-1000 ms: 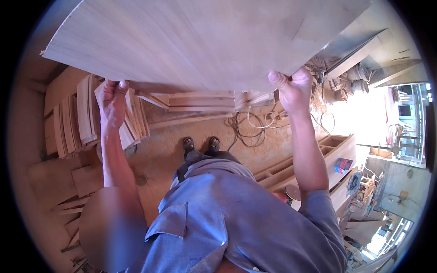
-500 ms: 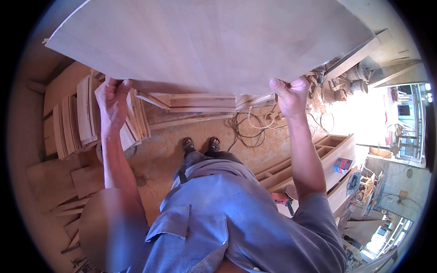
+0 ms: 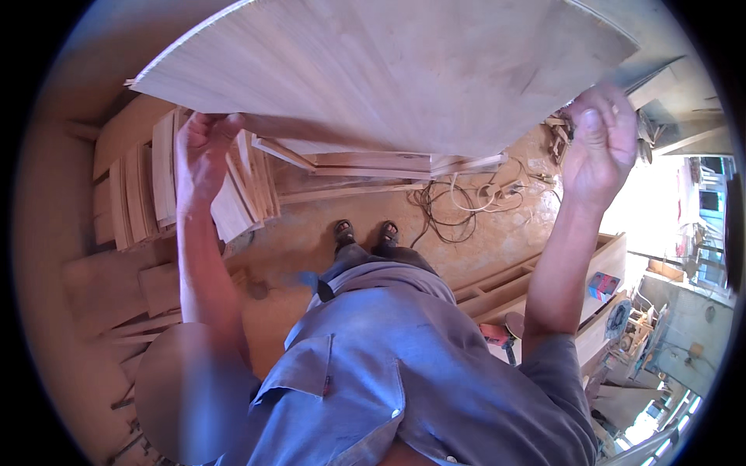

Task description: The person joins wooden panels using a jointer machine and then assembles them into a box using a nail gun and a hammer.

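- Above the floor, in front of the person's chest, a large pale plywood sheet point(image 3: 388, 70) is held nearly flat – the left hand point(image 3: 200, 151) grips its near edge from below, the right hand point(image 3: 598, 144) clasps the right edge
- The sheet looks thin, stiff but a little bendy, probably light yet awkward and easy to tip; hands wide apart on opposite edges seem the best hold
- Its far part is cut off by the picture rim, and it hides the timber stacks point(image 3: 155, 186) and cables point(image 3: 466, 206) partly
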`<act>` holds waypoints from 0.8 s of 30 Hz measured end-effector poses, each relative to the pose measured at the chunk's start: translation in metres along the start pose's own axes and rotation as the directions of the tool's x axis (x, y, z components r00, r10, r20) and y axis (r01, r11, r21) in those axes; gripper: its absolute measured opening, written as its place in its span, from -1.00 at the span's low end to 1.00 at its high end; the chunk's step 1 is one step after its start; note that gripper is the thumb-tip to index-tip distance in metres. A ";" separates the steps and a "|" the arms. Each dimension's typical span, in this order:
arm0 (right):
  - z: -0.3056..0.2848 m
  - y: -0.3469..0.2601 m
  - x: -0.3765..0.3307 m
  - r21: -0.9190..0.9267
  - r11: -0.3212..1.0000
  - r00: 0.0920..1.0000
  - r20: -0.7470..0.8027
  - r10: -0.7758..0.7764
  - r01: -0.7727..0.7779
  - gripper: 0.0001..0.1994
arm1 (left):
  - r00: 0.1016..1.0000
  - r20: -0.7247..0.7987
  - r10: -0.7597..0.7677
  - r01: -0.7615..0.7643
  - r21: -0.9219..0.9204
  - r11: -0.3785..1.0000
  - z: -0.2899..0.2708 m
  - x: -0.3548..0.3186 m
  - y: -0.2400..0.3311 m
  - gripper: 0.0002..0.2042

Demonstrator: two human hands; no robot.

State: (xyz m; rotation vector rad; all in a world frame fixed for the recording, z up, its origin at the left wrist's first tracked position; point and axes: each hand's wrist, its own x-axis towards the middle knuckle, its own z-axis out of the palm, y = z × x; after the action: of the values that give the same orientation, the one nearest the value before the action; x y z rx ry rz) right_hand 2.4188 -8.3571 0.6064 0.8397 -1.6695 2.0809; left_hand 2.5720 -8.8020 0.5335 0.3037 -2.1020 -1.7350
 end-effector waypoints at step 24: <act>0.025 0.027 -0.045 -0.605 0.795 0.927 0.270 0.260 -0.046 -0.80 | 0.989 0.145 0.025 -0.073 0.341 0.937 0.010 0.016 -0.013 -0.71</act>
State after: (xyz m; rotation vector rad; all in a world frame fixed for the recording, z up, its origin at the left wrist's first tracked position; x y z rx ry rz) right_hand 2.4430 -8.3838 0.5605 0.8940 -2.4635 1.3802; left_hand 2.5517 -8.8024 0.5217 0.2303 -2.4944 -1.3858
